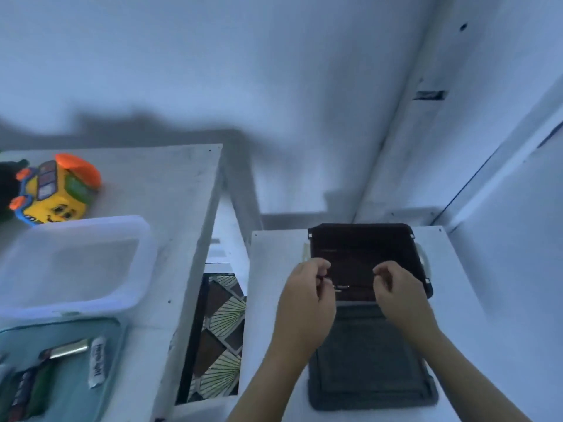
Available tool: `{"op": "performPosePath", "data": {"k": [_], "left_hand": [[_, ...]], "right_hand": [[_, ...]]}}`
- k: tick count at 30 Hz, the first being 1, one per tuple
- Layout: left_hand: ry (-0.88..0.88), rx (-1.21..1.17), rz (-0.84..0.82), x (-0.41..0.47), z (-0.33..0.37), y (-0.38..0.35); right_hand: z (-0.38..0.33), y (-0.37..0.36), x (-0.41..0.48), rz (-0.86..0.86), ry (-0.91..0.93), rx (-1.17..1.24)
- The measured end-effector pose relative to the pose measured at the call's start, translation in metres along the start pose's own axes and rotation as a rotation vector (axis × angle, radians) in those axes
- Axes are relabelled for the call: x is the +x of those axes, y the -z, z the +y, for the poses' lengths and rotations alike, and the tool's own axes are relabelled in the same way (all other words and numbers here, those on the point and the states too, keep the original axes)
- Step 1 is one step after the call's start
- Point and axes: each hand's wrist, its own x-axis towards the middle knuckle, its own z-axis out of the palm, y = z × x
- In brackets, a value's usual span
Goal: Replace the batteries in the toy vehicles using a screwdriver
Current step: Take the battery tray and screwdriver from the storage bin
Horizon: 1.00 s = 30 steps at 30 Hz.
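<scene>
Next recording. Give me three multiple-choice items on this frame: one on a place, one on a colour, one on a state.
1. Where is the yellow toy vehicle?
A. on the left table, beyond the clear tub
B. on the floor
C. inside a drawer

2. What colour is the tray beneath the left hand and right hand?
A. white
B. dark
C. orange

3. How are the fingers of both hands?
A. flat on the table
B. curled, above the tray
C. wrapped round the toy

Answers:
1 A: the toy shows just past the tub's far rim.
2 B: the tray looks brown-black against the white table.
3 B: both hands' fingers bend over the tray; whether they pinch anything is unclear.
</scene>
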Motion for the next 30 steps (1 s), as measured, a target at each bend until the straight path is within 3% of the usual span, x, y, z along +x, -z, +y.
{"op": "performPosePath", "data": {"k": [7,18,22,30], "left_hand": [[0.238,0.183,-0.211,0.074,-0.058,-0.118],[0.479,0.608,-0.547,0.148,-0.123,-0.188],[0.458,0.734,-0.644,0.153,-0.133,-0.204],[0.295,0.986,-0.731,0.160,-0.155,-0.211]], "right_hand": [[0.091,0.000,0.091,-0.170,-0.297,-0.243],[0.147,-0.072,0.170,-0.587,-0.393,-0.456],[0.153,-0.089,0.179,-0.660,-0.425,-0.532],[0.164,-0.099,0.181,-0.620,-0.374,-0.519]]}}
